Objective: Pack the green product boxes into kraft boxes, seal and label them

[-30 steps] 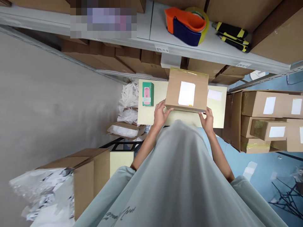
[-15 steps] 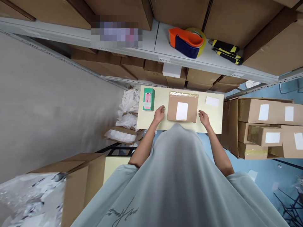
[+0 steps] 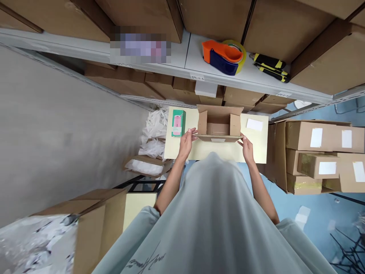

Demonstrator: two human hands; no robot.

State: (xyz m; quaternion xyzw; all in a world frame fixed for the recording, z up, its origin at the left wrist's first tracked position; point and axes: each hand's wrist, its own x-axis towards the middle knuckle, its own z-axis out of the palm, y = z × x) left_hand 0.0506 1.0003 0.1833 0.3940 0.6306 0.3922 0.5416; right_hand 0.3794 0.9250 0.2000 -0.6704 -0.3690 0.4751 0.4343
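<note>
A cardboard box point(image 3: 235, 123) stands open on the cream tabletop point(image 3: 228, 152), its inside visible and its side flaps raised. A wide panel with a white label point(image 3: 218, 140) faces me along its near side, seen almost edge-on. At the panel's left end is my left hand point(image 3: 186, 143), fingers spread and fingertips at the edge; contact is hard to make out. My right hand point(image 3: 247, 147) pinches the panel's right corner. Left of the box stands a green box with a pink picture point(image 3: 178, 123). A white paper slip point(image 3: 254, 125) lies to the right.
Above the table, a shelf point(image 3: 194, 57) carries a tape dispenser point(image 3: 224, 57), black-and-yellow cutters point(image 3: 270, 64) and cartons. Labelled cartons point(image 3: 325, 133) are stacked at the right. White packing material point(image 3: 156, 125) lies at the left, near a grey wall point(image 3: 71, 121).
The cardboard box was closed, with its label facing up; now it is open and its labelled panel is tilted towards me. Both hands have come to the panel's ends.
</note>
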